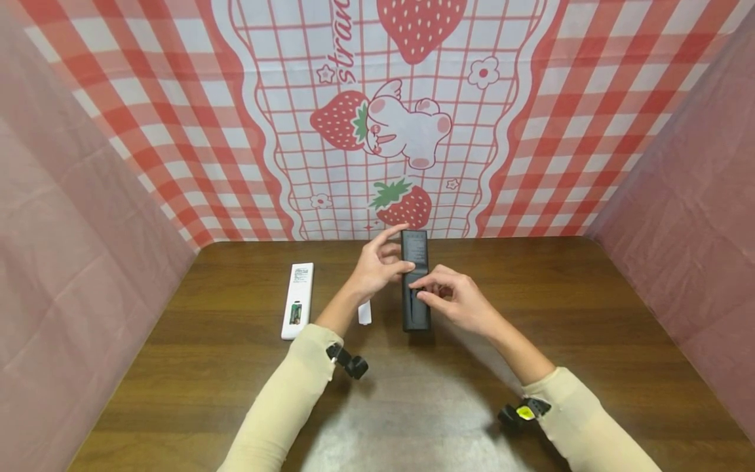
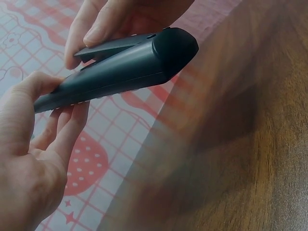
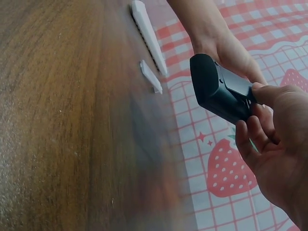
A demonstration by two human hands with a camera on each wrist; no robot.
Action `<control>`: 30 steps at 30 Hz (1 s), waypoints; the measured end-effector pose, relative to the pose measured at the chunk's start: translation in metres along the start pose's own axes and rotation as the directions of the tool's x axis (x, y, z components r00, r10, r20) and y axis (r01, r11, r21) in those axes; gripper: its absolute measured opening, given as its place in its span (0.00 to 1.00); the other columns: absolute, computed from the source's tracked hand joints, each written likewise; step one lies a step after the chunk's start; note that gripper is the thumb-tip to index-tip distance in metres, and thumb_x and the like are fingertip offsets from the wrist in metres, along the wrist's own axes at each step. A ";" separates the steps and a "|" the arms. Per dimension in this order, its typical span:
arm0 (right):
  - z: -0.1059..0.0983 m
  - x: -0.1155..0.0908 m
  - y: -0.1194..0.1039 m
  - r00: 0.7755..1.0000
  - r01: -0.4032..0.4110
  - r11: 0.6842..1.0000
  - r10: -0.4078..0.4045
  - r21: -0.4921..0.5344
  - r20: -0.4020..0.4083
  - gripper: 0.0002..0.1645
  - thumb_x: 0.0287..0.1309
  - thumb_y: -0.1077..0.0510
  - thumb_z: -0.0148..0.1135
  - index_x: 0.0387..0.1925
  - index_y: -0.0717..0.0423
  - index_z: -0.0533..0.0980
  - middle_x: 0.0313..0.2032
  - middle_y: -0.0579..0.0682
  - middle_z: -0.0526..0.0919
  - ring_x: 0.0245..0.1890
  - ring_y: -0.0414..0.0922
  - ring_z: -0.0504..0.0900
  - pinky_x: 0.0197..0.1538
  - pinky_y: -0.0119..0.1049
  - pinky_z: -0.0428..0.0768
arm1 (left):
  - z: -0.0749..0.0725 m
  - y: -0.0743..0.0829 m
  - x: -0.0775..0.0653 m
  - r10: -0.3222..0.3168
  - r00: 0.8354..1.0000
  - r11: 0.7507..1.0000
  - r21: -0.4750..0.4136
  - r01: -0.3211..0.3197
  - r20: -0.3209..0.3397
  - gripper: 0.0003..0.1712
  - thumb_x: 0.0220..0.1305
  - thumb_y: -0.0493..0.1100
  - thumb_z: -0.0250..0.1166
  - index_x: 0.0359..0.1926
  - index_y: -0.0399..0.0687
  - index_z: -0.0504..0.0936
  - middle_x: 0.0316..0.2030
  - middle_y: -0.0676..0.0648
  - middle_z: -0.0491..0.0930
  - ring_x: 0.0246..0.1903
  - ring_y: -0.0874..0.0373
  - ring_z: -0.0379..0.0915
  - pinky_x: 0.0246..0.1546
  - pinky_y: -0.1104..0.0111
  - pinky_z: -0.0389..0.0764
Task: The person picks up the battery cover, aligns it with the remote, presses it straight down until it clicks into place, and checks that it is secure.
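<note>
A black remote control (image 1: 415,248) is held up over the table with its back, bearing a printed label, toward the head camera. My left hand (image 1: 374,267) grips it across the upper half, thumb on the back and fingers on the other side. My right hand (image 1: 460,300) pinches the loose end of its battery cover (image 2: 109,48). In the left wrist view that cover stands tilted up from the remote's body, its other end still against the remote near the bottom. Inside the compartment, the contents are hidden.
On the wooden table (image 1: 236,393), a white remote control (image 1: 301,283) lies back up at the left, its battery compartment uncovered. A small white battery cover (image 1: 365,314) lies between it and the black remote. A strawberry-patterned cloth (image 1: 513,196) hangs behind the table.
</note>
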State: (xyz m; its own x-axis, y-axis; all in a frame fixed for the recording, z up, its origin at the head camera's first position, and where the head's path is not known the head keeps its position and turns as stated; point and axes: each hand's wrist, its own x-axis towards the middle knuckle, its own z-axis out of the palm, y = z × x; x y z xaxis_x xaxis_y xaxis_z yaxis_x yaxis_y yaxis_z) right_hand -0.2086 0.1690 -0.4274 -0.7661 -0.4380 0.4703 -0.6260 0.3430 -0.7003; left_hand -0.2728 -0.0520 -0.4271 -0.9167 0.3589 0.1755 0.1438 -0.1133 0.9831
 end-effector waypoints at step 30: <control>0.004 0.000 -0.004 0.993 -0.107 0.994 0.105 -0.029 -0.045 0.07 0.66 0.68 0.79 0.44 0.61 0.89 0.35 0.55 0.84 0.36 0.31 0.79 0.40 0.25 0.85 | 0.002 -0.001 -0.001 -0.033 0.999 0.999 -0.025 0.033 0.005 0.50 0.66 0.24 0.71 0.85 0.51 0.69 0.57 0.27 0.87 0.40 0.62 0.90 0.39 0.65 0.97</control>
State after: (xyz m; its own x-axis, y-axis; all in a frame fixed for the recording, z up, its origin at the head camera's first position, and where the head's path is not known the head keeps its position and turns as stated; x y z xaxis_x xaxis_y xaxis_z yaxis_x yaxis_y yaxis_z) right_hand -0.2059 0.1642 -0.4268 -0.8334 -0.3620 0.4175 -0.5448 0.4117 -0.7305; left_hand -0.2714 -0.0507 -0.4277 -0.9190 0.3674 0.1431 0.1037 -0.1247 0.9868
